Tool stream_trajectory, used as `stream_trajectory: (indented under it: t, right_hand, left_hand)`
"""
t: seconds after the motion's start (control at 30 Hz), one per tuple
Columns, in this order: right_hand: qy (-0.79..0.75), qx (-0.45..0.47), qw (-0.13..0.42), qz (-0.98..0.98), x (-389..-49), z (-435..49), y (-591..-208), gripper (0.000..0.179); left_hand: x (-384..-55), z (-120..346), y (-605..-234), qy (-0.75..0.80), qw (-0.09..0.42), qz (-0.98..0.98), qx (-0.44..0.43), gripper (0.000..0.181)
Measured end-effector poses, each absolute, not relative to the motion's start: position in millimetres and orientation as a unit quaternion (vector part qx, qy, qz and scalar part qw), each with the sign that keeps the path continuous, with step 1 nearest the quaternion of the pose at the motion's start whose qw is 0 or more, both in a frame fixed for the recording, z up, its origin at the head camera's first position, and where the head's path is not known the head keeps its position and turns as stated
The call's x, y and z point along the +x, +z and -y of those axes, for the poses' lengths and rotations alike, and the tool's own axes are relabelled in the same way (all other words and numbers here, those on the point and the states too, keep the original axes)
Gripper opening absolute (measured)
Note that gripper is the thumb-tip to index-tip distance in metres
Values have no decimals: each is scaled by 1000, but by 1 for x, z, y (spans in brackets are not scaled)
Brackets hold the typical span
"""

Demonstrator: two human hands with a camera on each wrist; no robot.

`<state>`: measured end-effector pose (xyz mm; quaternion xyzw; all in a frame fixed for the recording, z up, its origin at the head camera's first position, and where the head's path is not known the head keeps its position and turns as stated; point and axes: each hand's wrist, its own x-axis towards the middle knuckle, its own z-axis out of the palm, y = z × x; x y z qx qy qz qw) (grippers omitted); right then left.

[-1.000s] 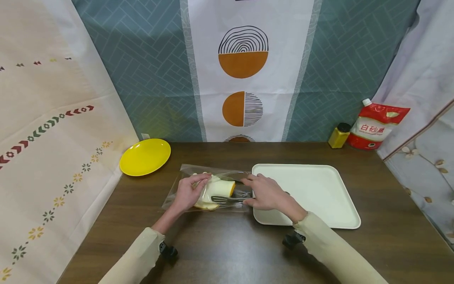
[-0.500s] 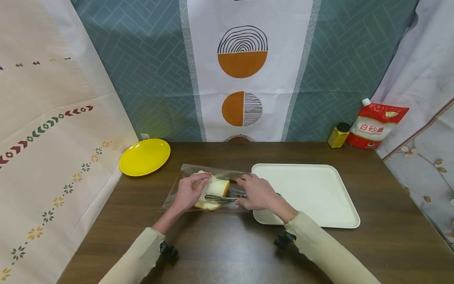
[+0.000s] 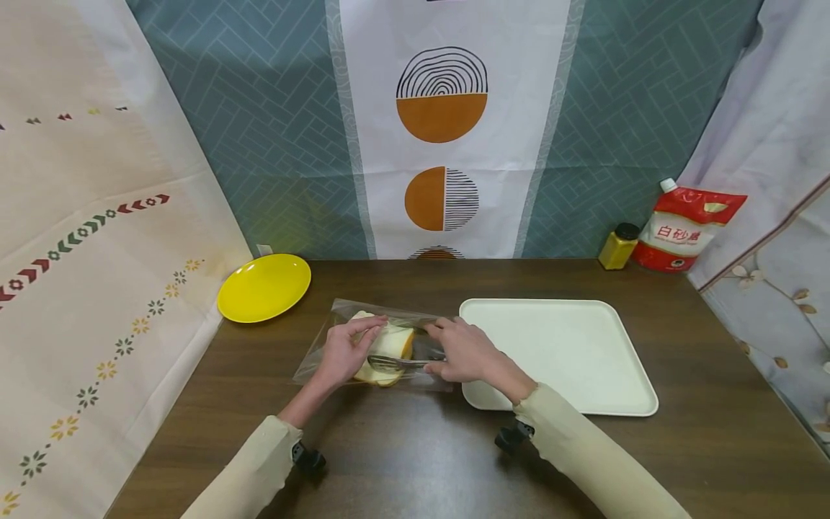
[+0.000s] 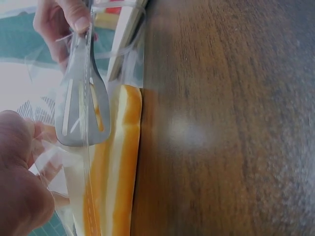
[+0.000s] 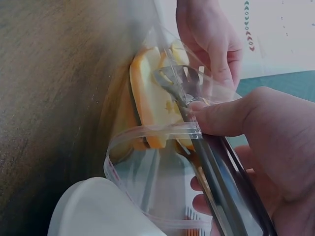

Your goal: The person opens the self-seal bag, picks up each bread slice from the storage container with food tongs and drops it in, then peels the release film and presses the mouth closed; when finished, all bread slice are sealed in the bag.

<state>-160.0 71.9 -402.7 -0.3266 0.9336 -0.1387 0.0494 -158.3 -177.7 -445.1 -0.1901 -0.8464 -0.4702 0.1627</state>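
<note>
Bread slices [image 3: 397,340] with golden crusts lie inside a clear zip bag [image 3: 314,358] on the table. My right hand [image 3: 468,351] is at the bag's mouth, gripping metal tongs [image 5: 231,191] by the handles. The slotted tong heads [image 4: 74,113] are inside the bag, at the bread. My left hand [image 3: 345,353] pinches the upper film of the bag, its thumb and fingers over the bread. In the right wrist view, the zip rim [image 5: 157,129] stands spread around the tongs.
A white tray [image 3: 558,353] sits close to the right of the bag. At the back left is a yellow plate [image 3: 264,288]. A yellow jar [image 3: 619,247] and a red sugar pouch [image 3: 684,229] stand in the back right corner.
My right hand has moved left, taking the tongs farther into the bag. The bread at the tongs has shifted left with them. My left hand stays in place.
</note>
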Motion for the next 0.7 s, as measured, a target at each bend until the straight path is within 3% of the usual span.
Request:
stream_trajectory:
  t: [0.7]
  right_hand:
    - [-140,-339,69,-928,-168,-66,-404,80]
  left_hand:
    - [-158,178,-445,-470,164,846,-192,15]
